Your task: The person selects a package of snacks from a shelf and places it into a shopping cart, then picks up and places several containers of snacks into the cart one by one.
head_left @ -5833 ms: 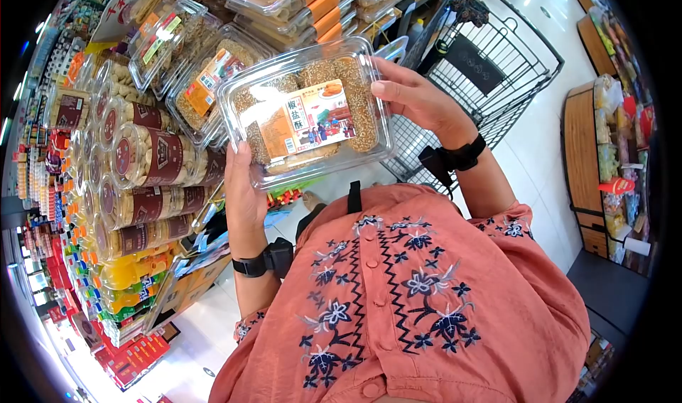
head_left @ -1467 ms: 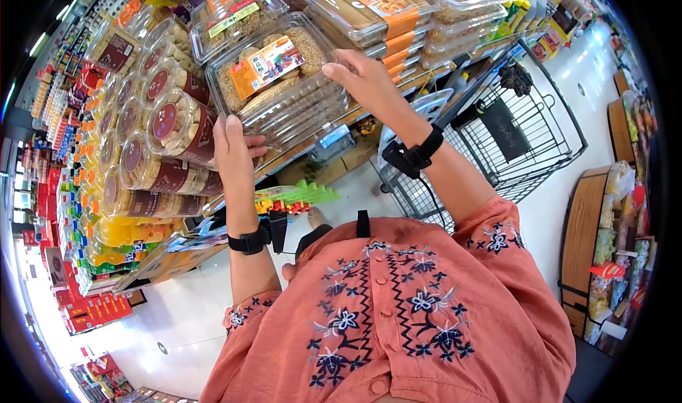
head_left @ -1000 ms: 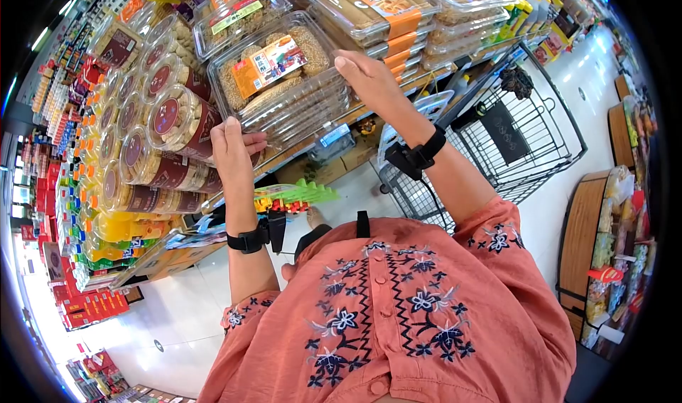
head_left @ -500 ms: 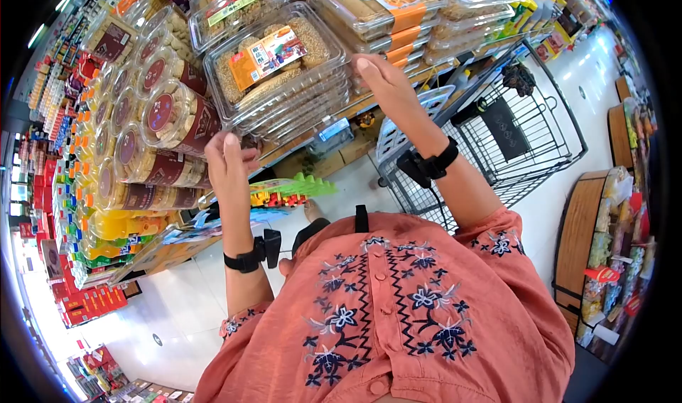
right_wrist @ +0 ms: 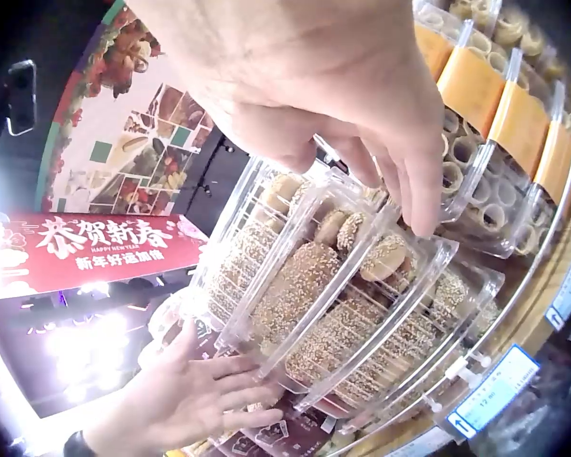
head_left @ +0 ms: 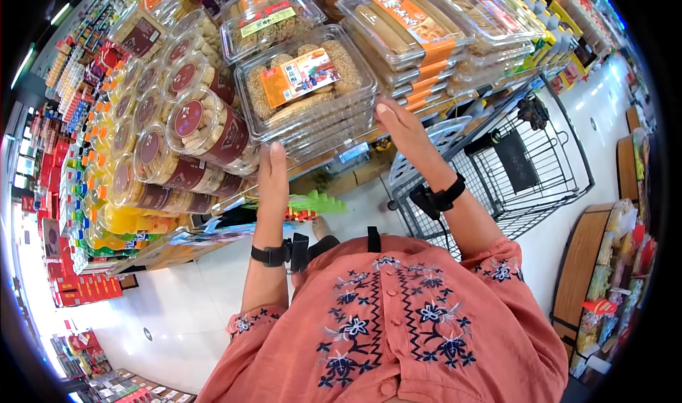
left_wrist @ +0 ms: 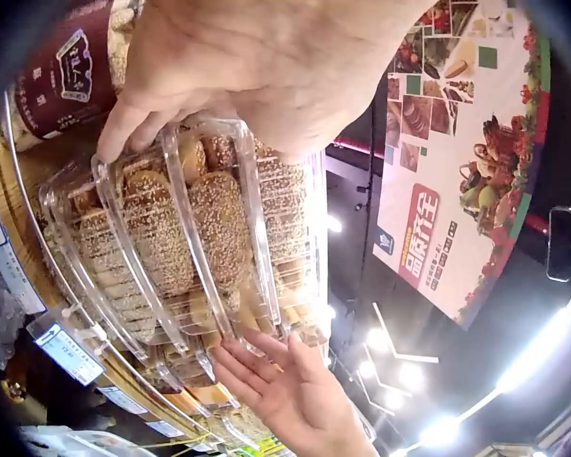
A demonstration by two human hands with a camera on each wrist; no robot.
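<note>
A clear plastic box of sesame pastries [head_left: 305, 83] with an orange label tops a stack of like boxes [right_wrist: 333, 295] on the shelf. At the stack's near left corner is my left hand [head_left: 273, 179], its fingers fairly straight along the side; it looms large in the left wrist view. My right hand [head_left: 408, 133] lies at the opposite side of the stack, thumb up and fingers extended against the box edges. In the right wrist view its fingers reach down over the stacked rims. Both palms face each other across the stack, and neither hand curls round a box.
Round tubs of biscuits [head_left: 206, 129] stand stacked close on the left. Boxes of rolled wafers [head_left: 408, 23] with orange bands rise on the right. A box with a green-yellow label [head_left: 270, 23] sits behind. A black shopping cart [head_left: 518, 161] stands to the right.
Earlier both hands held the box of sesame pastries up before the body; it then came down onto the stack. Since then, the hands have drawn to the stack's sides, and the head view has shifted.
</note>
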